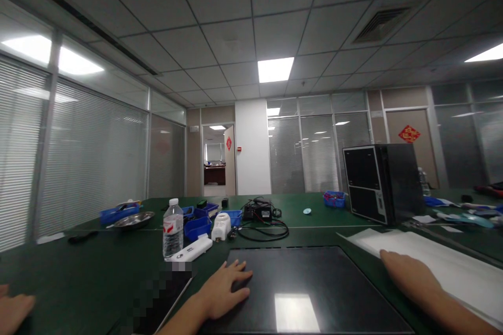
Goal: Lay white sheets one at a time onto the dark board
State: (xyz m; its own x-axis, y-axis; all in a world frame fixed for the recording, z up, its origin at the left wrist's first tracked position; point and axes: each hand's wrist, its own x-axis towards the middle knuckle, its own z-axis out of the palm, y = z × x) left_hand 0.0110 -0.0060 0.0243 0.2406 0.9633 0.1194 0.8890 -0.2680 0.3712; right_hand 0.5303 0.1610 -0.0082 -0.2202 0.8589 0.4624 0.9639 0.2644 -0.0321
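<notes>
Panel (294,272) lies flat, long axis crosswise; left hand's (221,290) fingers spread, right hand's (409,274) unclear.

Office: slatted blinds (94,152), tiled ceiling (223,2), computer tower (404,183).

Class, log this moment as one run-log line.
left hand: spread on dark panel | right hand: at white sheet, grip unclear | bottle: upright | another person's hand: left edge of view
</notes>
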